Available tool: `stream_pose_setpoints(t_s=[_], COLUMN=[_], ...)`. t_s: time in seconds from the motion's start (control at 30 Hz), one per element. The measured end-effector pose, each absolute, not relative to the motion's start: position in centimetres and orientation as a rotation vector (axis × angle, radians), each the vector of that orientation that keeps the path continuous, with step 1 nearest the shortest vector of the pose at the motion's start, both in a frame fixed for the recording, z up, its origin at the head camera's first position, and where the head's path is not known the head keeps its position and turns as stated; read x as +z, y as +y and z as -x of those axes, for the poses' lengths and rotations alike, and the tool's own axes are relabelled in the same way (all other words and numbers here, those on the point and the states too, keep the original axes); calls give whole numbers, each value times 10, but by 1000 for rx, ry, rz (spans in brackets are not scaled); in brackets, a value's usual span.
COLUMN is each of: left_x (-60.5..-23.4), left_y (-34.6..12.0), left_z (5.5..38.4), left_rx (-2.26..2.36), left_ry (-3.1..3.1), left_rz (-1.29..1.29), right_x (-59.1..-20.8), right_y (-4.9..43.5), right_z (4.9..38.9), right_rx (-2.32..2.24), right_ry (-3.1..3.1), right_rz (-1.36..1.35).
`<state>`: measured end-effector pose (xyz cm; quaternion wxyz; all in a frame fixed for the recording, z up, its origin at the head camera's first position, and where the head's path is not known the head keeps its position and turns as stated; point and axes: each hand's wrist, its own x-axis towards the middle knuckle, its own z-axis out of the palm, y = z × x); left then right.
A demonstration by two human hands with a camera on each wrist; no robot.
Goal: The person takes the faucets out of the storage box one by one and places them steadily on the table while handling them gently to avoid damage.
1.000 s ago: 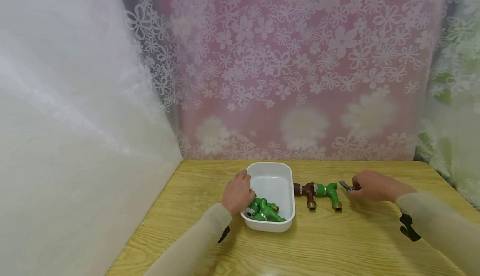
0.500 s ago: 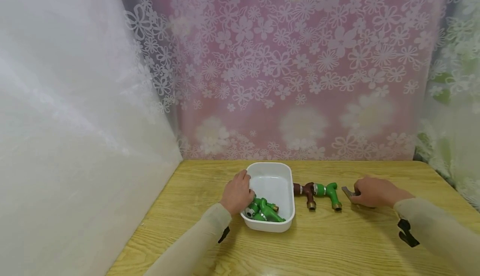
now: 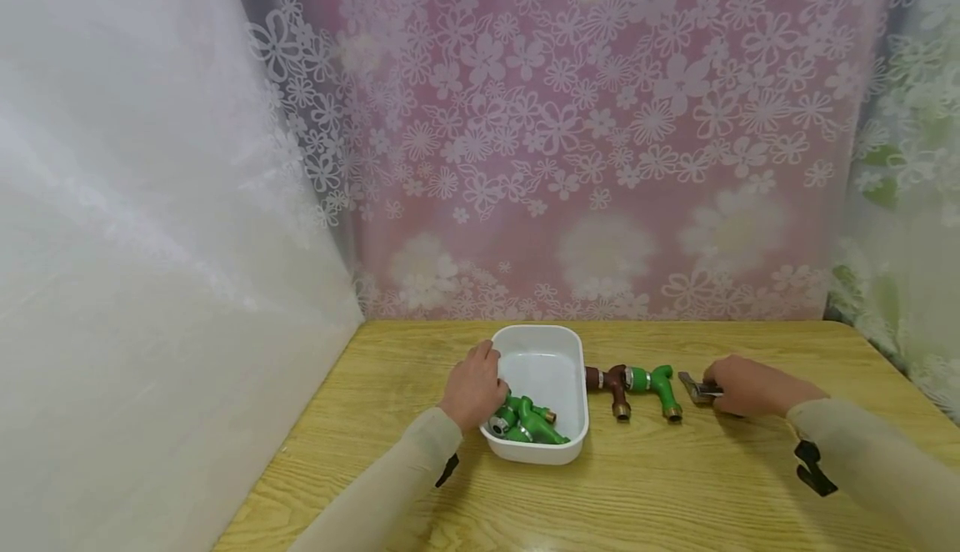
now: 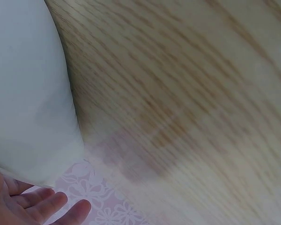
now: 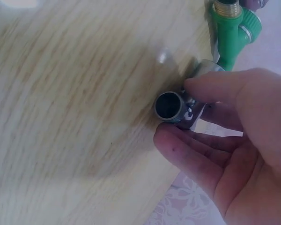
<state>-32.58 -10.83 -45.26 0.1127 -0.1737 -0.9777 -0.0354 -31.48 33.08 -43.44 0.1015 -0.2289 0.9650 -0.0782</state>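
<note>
By the right hand, a metal fitting is being pinched just beside a green tap on the table. By the left hand, fingers relaxed, the left side of a white tray is being touched.

Shiny metal fitting, smooth white plastic tub, glossy green tap, wood-grained tabletop

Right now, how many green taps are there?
3 show: a green tap on the table, two overlapping green taps in the white box. More may hide underneath.
</note>
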Motion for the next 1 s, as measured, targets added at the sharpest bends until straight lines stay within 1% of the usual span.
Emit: stream_pose_setpoints(t_s=[0.2,0.5,0.83,1.0], left_x=[-453,-453,-452,-452], left_y=[-107,-107,-107,-108], left_z=[327,328,326,327], left_rx=[-107,-112,-124,-125], left_ry=[-2881,-2878,-2877,-2888], left_rz=[499,500,502,502], right_x=[-436,-437,-436,-430], right_y=[325,318,318,318], right_z=[312,309,309,305], right_rx=[-189,-195,-203,-123], right_ry=[2887,2909,2902,2954], right_rz=[729,740,694,684])
